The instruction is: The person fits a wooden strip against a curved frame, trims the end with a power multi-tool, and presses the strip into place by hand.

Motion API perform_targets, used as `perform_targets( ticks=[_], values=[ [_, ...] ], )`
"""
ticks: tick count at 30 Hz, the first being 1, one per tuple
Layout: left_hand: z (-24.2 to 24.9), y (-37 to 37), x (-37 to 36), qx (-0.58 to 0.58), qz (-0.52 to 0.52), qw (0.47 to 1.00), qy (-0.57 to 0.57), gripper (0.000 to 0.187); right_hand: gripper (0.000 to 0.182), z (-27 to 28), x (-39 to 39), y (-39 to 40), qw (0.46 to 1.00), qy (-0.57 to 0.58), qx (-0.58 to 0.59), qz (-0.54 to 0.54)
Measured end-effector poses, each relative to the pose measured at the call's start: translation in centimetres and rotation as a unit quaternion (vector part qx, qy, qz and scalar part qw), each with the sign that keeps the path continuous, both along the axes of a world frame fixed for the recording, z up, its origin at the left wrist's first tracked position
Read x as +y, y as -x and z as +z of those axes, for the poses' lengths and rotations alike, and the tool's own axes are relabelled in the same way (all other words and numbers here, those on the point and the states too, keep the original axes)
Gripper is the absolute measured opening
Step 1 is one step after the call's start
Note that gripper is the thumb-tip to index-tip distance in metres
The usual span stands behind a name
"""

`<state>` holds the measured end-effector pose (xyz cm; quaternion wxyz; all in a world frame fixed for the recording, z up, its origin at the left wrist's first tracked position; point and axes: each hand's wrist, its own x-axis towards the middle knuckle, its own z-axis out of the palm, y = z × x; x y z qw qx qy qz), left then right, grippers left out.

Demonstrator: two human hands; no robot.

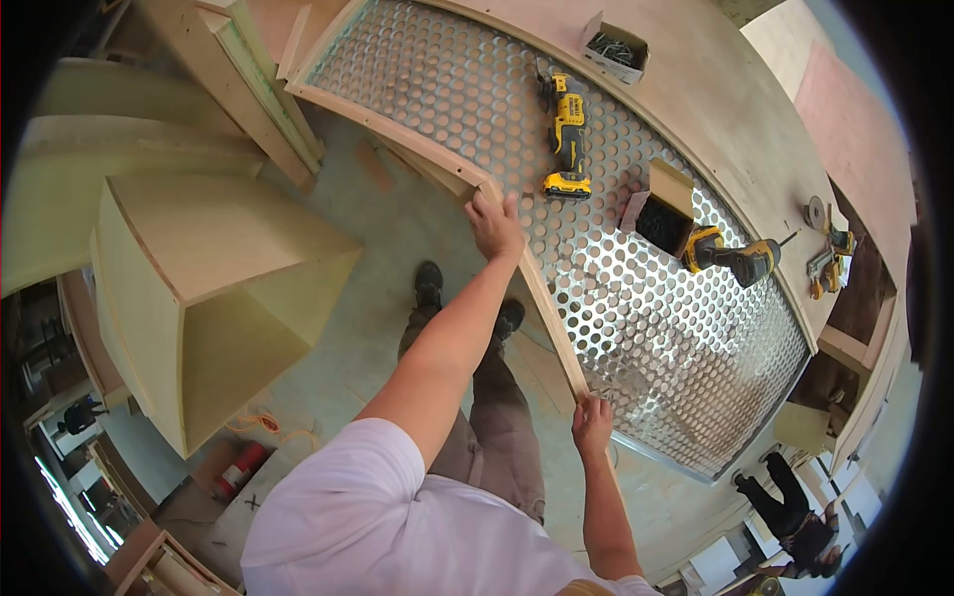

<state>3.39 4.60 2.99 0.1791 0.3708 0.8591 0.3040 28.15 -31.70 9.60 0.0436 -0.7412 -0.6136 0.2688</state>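
Observation:
A narrow wooden strip (550, 320) runs along the near edge of a perforated metal sheet (636, 288). My left hand (495, 224) is closed around the strip's upper end, close to where it meets another wooden edge strip (397, 131). Farther down, my right hand (592, 425) grips the same strip with its fingers curled over it. On the sheet beyond my hands lie a yellow and black cordless multi-tool (568, 134), an open cardboard box (672, 187) with dark contents, and a yellow and black cordless drill (735, 256).
An open box of screws (616, 50) sits on the plywood surface (715, 94). More tools (833, 253) lie at the right. A large angular wooden form (229, 238) stands at my left. An orange cord (260, 423) lies on the floor, and another person (810, 541) is at lower right.

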Motion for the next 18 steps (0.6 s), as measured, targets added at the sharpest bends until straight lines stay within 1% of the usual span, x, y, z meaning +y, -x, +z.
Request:
perform_targets(
  ticks=[2,4,8,11,14,17,18],
  values=[
    [-0.2,0.0,0.0,-0.013,0.011,1.000,-0.008,0.058,0.037,0.9,0.5,0.0,1.000,0.008,0.009,0.008],
    [-0.4,-0.2,-0.1,-0.037,0.025,0.999,-0.008,0.060,0.038,0.6,0.7,-0.2,0.999,0.034,-0.005,0.011],
    [-1.2,-0.3,-0.1,-0.010,0.043,0.998,-0.036,0.058,0.041,0.2,1.1,-0.4,0.997,0.075,-0.024,0.021],
    [-0.9,-0.3,0.0,-0.019,0.044,0.998,-0.037,0.057,0.043,1.1,1.4,0.0,0.999,0.048,0.005,-0.010],
    [-0.8,-0.2,0.0,-0.043,0.046,0.997,-0.037,0.056,0.047,1.2,1.5,0.2,0.999,0.031,-0.028,0.034],
    [-0.7,-0.1,0.0,-0.060,0.046,0.997,-0.031,0.057,0.048,1.1,1.6,0.4,0.999,0.007,-0.027,0.030],
    [-0.7,-0.1,0.0,-0.060,0.043,0.997,-0.033,0.057,0.047,1.1,1.7,0.4,0.999,0.030,-0.022,0.024]
  ],
)
